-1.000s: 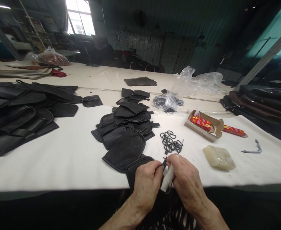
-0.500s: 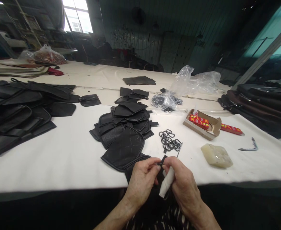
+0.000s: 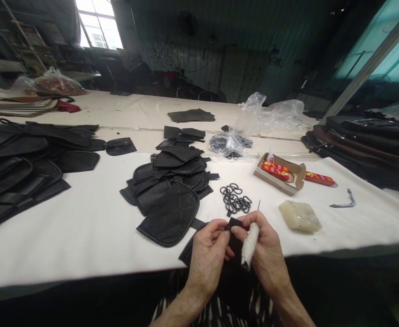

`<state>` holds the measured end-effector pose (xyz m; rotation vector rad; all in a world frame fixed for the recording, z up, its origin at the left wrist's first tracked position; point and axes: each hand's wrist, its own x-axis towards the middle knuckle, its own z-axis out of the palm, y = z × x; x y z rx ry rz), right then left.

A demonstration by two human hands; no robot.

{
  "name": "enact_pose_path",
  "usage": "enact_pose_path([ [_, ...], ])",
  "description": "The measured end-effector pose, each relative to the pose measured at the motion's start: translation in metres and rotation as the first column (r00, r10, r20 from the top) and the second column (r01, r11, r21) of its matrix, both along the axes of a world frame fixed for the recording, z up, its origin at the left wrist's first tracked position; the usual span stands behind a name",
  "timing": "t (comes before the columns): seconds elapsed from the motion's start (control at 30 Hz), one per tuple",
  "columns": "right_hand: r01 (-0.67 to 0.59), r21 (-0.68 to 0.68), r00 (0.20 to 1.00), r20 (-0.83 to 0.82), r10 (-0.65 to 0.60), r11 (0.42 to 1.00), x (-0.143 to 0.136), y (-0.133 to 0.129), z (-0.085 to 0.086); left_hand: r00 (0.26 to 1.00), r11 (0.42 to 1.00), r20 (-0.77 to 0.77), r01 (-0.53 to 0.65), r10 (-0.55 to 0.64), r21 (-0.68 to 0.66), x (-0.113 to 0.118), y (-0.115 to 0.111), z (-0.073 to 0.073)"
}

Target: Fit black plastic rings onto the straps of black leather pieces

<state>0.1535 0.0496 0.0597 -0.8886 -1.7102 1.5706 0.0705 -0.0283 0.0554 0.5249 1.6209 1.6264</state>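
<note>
My left grip (image 3: 209, 250) pinched the black strip (image 3: 234, 222), likely soft, light, best held near its end; my right grip (image 3: 268, 249) clasped a white-handled tool (image 3: 250, 245).

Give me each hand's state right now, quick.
Left hand: closed, pinching a black strip.
Right hand: closed, holding a thin-shafted, white-handled tool.

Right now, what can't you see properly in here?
In the head view:
- Held black piece: partly covered by the left hand and right hand.
- Black pile at left: cut off by the picture's left edge.
- Red packet in the cardboard box: lettering too small to read.
</note>
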Motion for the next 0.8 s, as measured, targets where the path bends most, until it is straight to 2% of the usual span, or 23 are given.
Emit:
enact_pose_path([
  [0.13, 0.049, 0.081, 0.999, 0.007, -0.049, 0.995, 0.001, 0.014, -0.004, 0.986, 0.994, -0.142, -0.099, 0.093, -0.038, 0.002, -0.014, 0.003],
  [0.2, 0.05, 0.146, 0.999, 0.012, -0.052, 0.988, 0.002, 0.02, -0.003, 0.992, 0.994, -0.105, -0.08, 0.072, -0.073, 0.002, -0.023, 0.007],
  [0.27, 0.019, 0.228, 0.999, 0.025, -0.025, 0.974, 0.004, 0.021, 0.002, 0.982, 0.992, 0.173, 0.088, -0.071, -0.089, 0.001, -0.029, 0.008],
  [0.3, -0.007, 0.28, 1.0, 0.031, -0.002, 0.96, 0.005, 0.02, 0.005, 0.919, 0.979, 0.363, 0.191, -0.153, -0.071, 0.0, -0.03, 0.008],
  [0.37, -0.091, 0.403, 0.996, 0.052, 0.077, 0.91, 0.007, 0.013, 0.011, 0.701, 0.951, 0.671, 0.309, -0.239, 0.017, -0.003, -0.03, 0.006],
  [0.43, -0.206, 0.562, 0.977, 0.074, 0.199, 0.801, 0.01, 0.002, 0.013, 0.536, 0.96, 0.816, 0.272, -0.214, 0.074, -0.006, -0.028, 0.004],
  [0.5, -0.284, 0.707, 0.942, 0.082, 0.324, 0.648, 0.013, -0.01, 0.011, 0.487, 0.982, 0.864, 0.181, -0.13, 0.045, -0.007, -0.027, 0.004],
  [0.53, -0.283, 0.776, 0.928, 0.073, 0.365, 0.564, 0.014, -0.016, 0.009, 0.506, 0.991, 0.86, 0.131, -0.063, -0.005, -0.007, -0.026, 0.005],
  [0.63, -0.165, 0.922, 0.925, 0.022, 0.378, 0.35, 0.016, -0.029, 0.001, 0.634, 0.981, 0.758, -0.01, 0.155, -0.192, -0.004, -0.025, 0.008],
  [0.7, -0.172, 0.96, 0.925, 0.08, 0.371, 0.223, 0.018, -0.032, -0.001, 0.681, 0.971, 0.702, -0.057, 0.207, -0.231, -0.001, -0.024, 0.008],
  [0.77, -0.243, 0.954, 0.911, 0.163, 0.379, 0.175, 0.021, -0.03, 0.001, 0.689, 0.979, 0.704, -0.046, 0.174, -0.197, 0.002, -0.023, 0.007],
  [0.8, -0.265, 0.946, 0.906, 0.178, 0.384, 0.186, 0.023, -0.029, 0.001, 0.696, 0.986, 0.703, -0.04, 0.145, -0.164, 0.004, -0.023, 0.005],
])
